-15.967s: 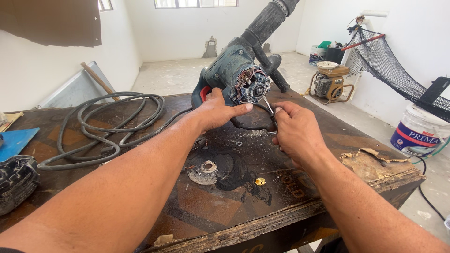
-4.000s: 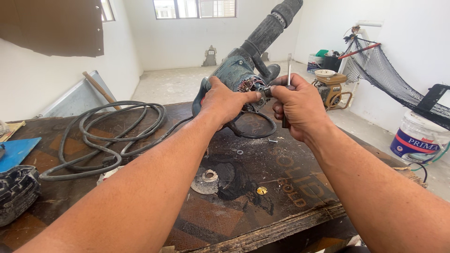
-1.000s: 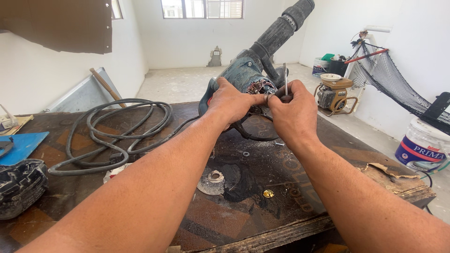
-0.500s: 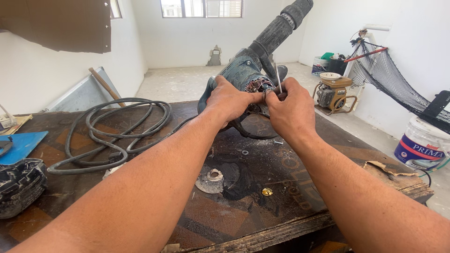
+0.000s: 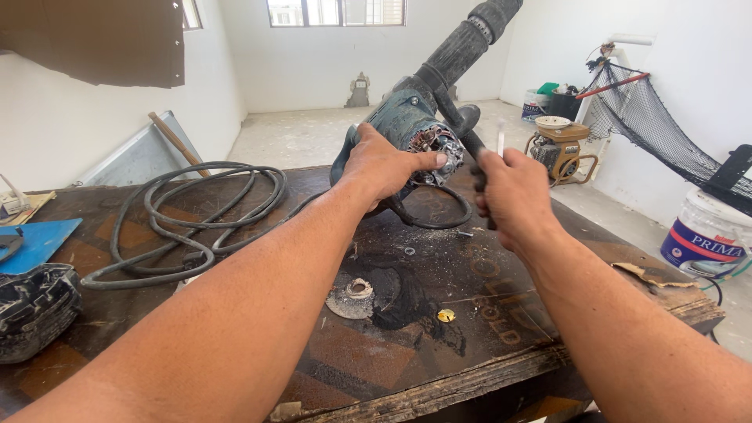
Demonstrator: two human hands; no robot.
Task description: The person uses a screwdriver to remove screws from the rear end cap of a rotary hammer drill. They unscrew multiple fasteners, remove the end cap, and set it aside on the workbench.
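Note:
A large blue-green demolition hammer (image 5: pixel 407 117) rests tilted on the dark wooden table (image 5: pixel 486 313), its long black nose (image 5: pixel 470 39) pointing up and away. Its side cover is off, and the copper and metal innards (image 5: pixel 433 145) show. My left hand (image 5: pixel 381 163) grips the body, with the thumb by the exposed opening. My right hand (image 5: pixel 511 192) hovers just right of the opening, closed on a thin tool whose pale tip (image 5: pixel 500 135) sticks up; the tool's lower part is hidden in the fist.
A coiled black cable (image 5: pixel 196 215) lies on the table's left. A round metal part (image 5: pixel 358 290), a washer (image 5: pixel 410 251) and a small brass piece (image 5: pixel 446 315) lie on the table. A black casing (image 5: pixel 31 309) and a blue board (image 5: pixel 39 239) sit far left. A white bucket (image 5: pixel 705 235) and netting (image 5: pixel 674 133) stand right.
My right hand has pulled back to the right, away from the open side of the hammer, with the thin tool in it. My left hand keeps its grip.

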